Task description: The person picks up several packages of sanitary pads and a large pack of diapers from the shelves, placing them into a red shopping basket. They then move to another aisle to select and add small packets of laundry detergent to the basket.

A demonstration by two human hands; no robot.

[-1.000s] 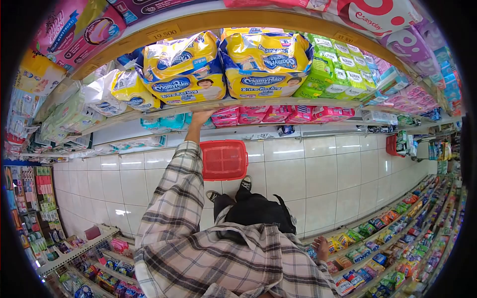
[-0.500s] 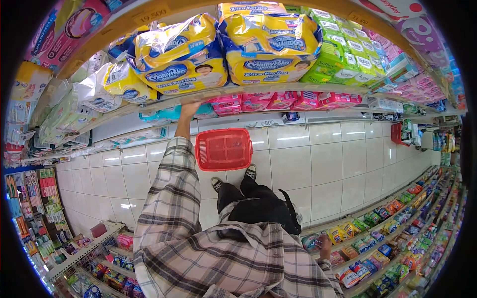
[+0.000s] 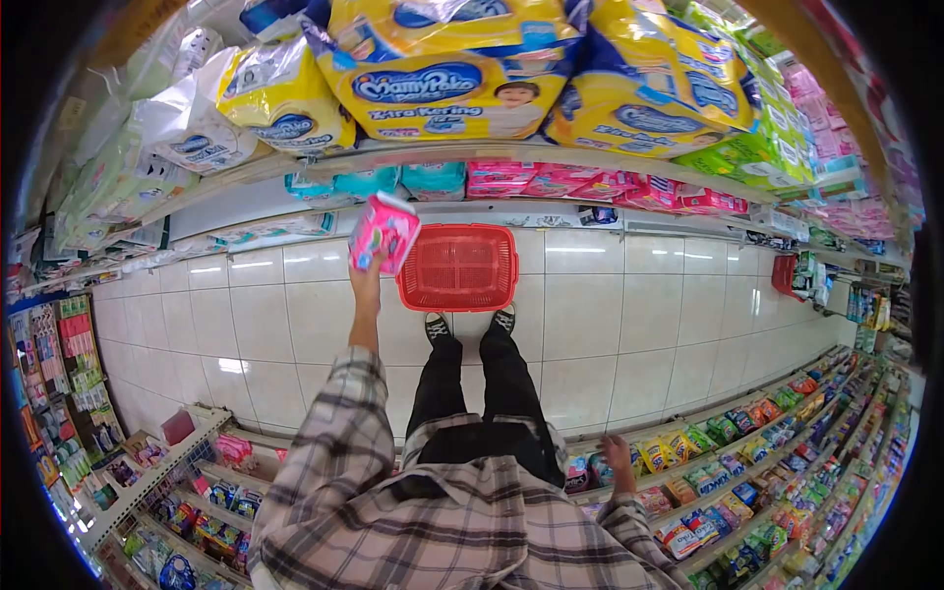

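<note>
My left hand (image 3: 367, 285) is closed on a pink pack of sanitary pads (image 3: 385, 234), held up in front of the lower shelf. The pack is tilted and stands just left of a red plastic basket (image 3: 458, 305), partly over its left edge in view. No goods show inside the basket, which sits on the floor by my shoes. Low at my right side hangs my right hand (image 3: 618, 460), its fingers loosely apart with nothing seen in them. Behind the raised pack, similar pink packs (image 3: 511, 181) and teal packs (image 3: 433, 180) line the lower shelf.
Large yellow diaper packs (image 3: 442, 98) fill the upper shelf, whose edge (image 3: 442, 153) juts out above the lower one. Shelves of colourful pouches (image 3: 703, 482) run behind me on the right. Another red basket (image 3: 784, 276) stands farther along the tiled aisle floor (image 3: 649, 305).
My left hand has come back from under the upper shelf with the pink pack of sanitary pads. The view has shifted nearer the shelf. My right hand has swung slightly forward.
</note>
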